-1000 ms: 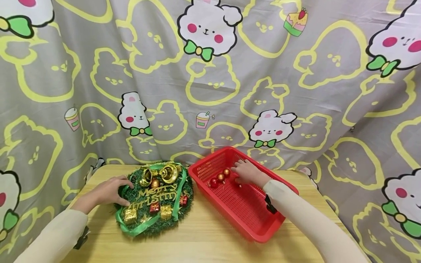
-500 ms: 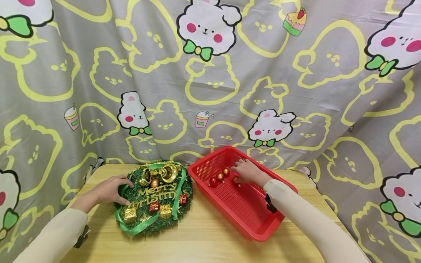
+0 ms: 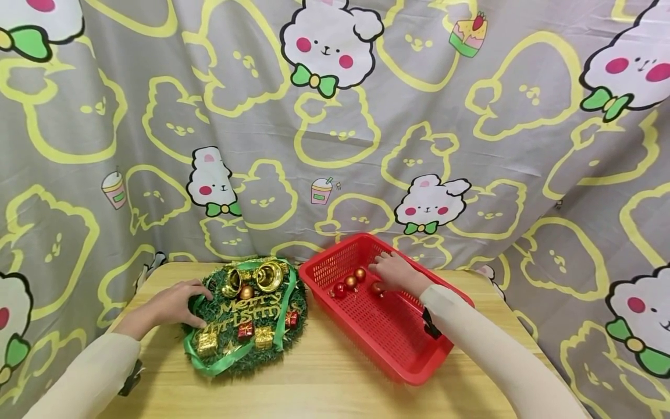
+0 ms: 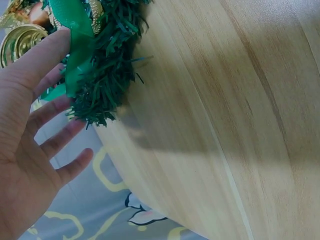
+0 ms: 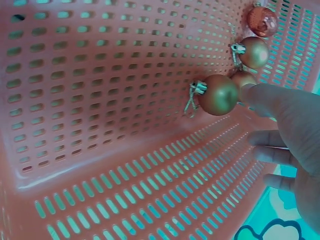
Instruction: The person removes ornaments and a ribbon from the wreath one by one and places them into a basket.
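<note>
My left hand (image 3: 180, 305) rests at the left edge of a green Christmas wreath (image 3: 235, 364), fingers loosely spread. In the left wrist view its thumb lies over the green ribbon (image 4: 80, 50), fingers beside the tinsel edge. The wreath bears gold bells (image 3: 269, 276), small gift boxes (image 3: 264, 337) and gold lettering. My right hand (image 3: 398, 273) reaches into a red plastic basket (image 3: 403, 369), fingers relaxed and apart. Right by its thumb is a copper-coloured Christmas bauble (image 5: 217, 95). Other baubles lie farther along the basket floor, among them a shiny red one (image 3: 340, 290).
Wreath and basket stand side by side on a light wooden table (image 3: 324, 378). A grey curtain (image 3: 262, 134) with yellow outlines and white rabbit prints hangs behind and at both sides.
The bauble at my right hand was mostly hidden under the fingers a second ago and now shows more. The left hand and wreath have hardly moved.
</note>
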Motion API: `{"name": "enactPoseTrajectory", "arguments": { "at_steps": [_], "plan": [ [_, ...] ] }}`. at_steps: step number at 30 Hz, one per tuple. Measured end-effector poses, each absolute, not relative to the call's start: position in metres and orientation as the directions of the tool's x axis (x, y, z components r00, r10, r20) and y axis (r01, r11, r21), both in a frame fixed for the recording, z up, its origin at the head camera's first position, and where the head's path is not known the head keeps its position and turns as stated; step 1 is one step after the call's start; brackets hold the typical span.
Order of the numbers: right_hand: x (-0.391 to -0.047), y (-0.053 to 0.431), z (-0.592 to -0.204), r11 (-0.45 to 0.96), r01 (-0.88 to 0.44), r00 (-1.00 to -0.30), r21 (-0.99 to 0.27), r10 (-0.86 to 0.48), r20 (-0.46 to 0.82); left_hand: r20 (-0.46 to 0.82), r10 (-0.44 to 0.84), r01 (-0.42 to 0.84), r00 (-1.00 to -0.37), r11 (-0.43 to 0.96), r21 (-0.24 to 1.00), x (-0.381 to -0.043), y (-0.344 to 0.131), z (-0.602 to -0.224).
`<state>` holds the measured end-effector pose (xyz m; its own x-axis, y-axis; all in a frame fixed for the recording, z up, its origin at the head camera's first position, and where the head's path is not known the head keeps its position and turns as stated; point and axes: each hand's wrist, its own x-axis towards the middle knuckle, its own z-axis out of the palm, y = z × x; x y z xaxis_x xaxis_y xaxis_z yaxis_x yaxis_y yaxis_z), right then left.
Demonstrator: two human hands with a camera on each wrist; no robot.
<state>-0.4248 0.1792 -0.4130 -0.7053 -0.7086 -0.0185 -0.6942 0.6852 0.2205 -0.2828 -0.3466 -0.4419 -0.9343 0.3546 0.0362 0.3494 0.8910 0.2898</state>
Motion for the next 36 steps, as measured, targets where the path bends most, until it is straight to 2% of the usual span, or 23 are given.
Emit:
{"name": "enactPoseTrajectory", "arguments": {
  "at_steps": [6,13,21,29,36],
  "plan": [
    [-0.423,0.176,-0.407,0.665,-0.699,-0.674,0.265,-0.736,0.069,0.036,0.355,0.350,-0.934,0.891,0.289,-0.284,-0.348,-0.444],
    [-0.421,0.172,-0.396,0.664,-0.703,-0.653,0.256,-0.745,0.139,0.033,0.356,0.350,-0.934,0.890,0.293,-0.283,-0.348,-0.444],
    [-0.420,0.155,-0.376,0.686,-0.718,-0.657,0.118,-0.724,0.209,0.044,0.353,0.350,-0.934,0.890,0.293,-0.281,-0.347,-0.441],
    [-0.415,0.127,-0.353,0.686,-0.724,-0.658,0.075,-0.719,0.224,0.039,0.349,0.344,-0.936,0.891,0.296,-0.282,-0.347,-0.444],
    [-0.408,0.097,-0.338,0.636,-0.770,-0.598,0.049,-0.746,0.293,0.038,0.351,0.346,-0.936,0.890,0.295,-0.282,-0.347,-0.443]
  ]
}}
